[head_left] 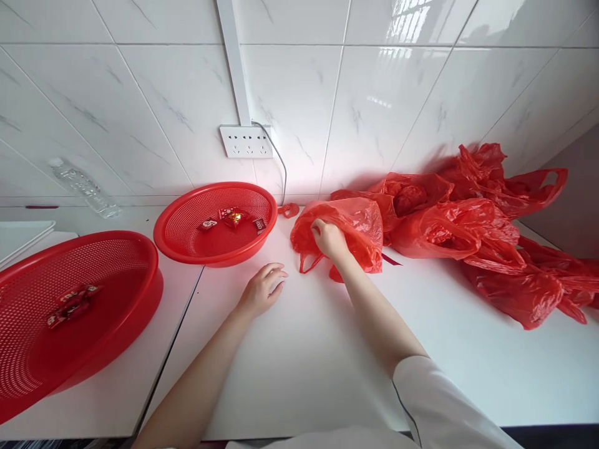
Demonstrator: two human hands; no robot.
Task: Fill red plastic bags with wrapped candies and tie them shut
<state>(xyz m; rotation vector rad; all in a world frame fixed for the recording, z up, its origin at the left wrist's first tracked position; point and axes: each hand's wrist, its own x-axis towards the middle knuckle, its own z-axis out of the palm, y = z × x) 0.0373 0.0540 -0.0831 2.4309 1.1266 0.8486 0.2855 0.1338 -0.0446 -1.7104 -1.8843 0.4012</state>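
Observation:
My right hand (329, 239) is at the mouth of a thin red plastic bag (365, 221), its fingers curled in over the opening. Whatever those fingers hold, if anything, is hidden from me. The bag stands on the white table with one handle loop hanging toward me. Left of it, my left hand (262, 290) rests above the table with slightly bent fingers apart and nothing in them. Just beyond that hand is a round red plastic basket (215, 252) with perforated sides. A few small wrapped candies (234, 217) lie inside it.
A larger red basket (112, 337) with wrapped sweets (72, 305) stands at the left. Several filled red bags (435, 231) are heaped at the right. A clear bottle (87, 189) lies by the tiled wall. A cable (278, 153) hangs from a power strip (246, 142).

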